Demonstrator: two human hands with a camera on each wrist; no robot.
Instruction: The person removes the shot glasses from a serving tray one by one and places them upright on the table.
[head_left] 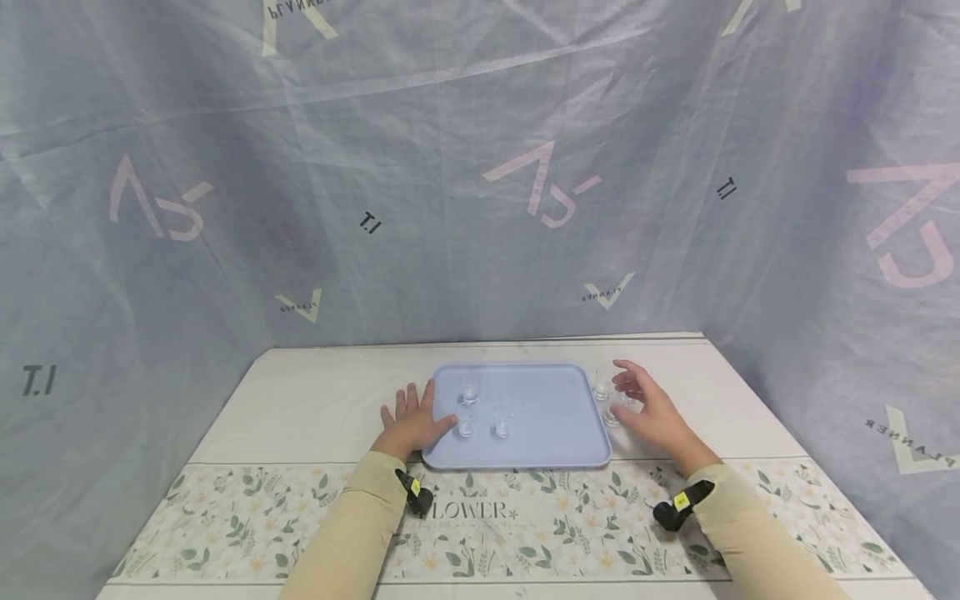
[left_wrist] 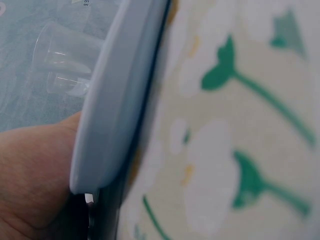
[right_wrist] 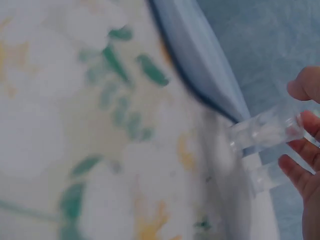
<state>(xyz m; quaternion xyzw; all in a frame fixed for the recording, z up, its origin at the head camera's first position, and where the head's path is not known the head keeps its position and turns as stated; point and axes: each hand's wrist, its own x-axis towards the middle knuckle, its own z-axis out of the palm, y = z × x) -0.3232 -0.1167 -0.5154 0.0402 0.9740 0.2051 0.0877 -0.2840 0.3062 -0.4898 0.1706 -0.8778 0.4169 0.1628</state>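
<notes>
beige cloth sleeves (head_left: 351, 537) lie nearest; the left hand (head_left: 411, 427) is spread at the left rim of the pale-blue rectangular tray (head_left: 558, 425). just right of the tray, two small clear tumblers (right_wrist: 266, 131) stand upright beside the nearer right hand (head_left: 658, 417), loosely curved, gripping neither.

Left hand (left_wrist: 35, 170) partly hidden behind pale blue tray (left_wrist: 107, 110), couple clear glasses (left_wrist: 65, 47) standing past rim, blurry leafy floral tablecloth (left_wrist: 215, 130) near side.
</notes>
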